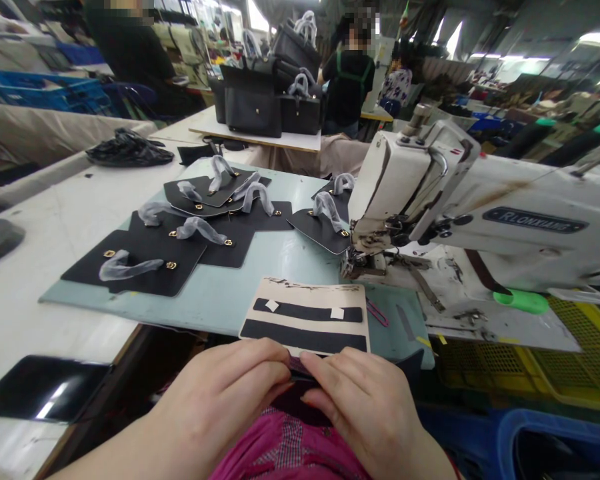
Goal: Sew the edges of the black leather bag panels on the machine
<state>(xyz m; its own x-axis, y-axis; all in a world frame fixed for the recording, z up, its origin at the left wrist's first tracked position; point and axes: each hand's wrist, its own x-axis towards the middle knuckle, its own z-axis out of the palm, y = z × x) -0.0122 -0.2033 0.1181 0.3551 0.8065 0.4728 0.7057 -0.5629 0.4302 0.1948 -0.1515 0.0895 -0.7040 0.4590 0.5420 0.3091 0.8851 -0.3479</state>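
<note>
In front of my body lies a beige-backed panel (315,297) with two black strips across it and two small white patches on the upper strip. My left hand (220,387) and my right hand (367,393) meet at its near edge, fingers bent and closed there. Dark material (300,400) hangs below the fingertips; whether it belongs to the panel I cannot tell. To the right of the panel are a pink clip-like item (377,312) and the white sewing machine (425,193).
Several black bag flaps (155,247) with plastic-wrapped handles lie on the pale green board (280,257). Left sits a black phone-like slab (45,387). Finished black bags (253,100) stand behind. A blue bin (555,427) and yellow crates (510,380) are low right. Other people work farther back.
</note>
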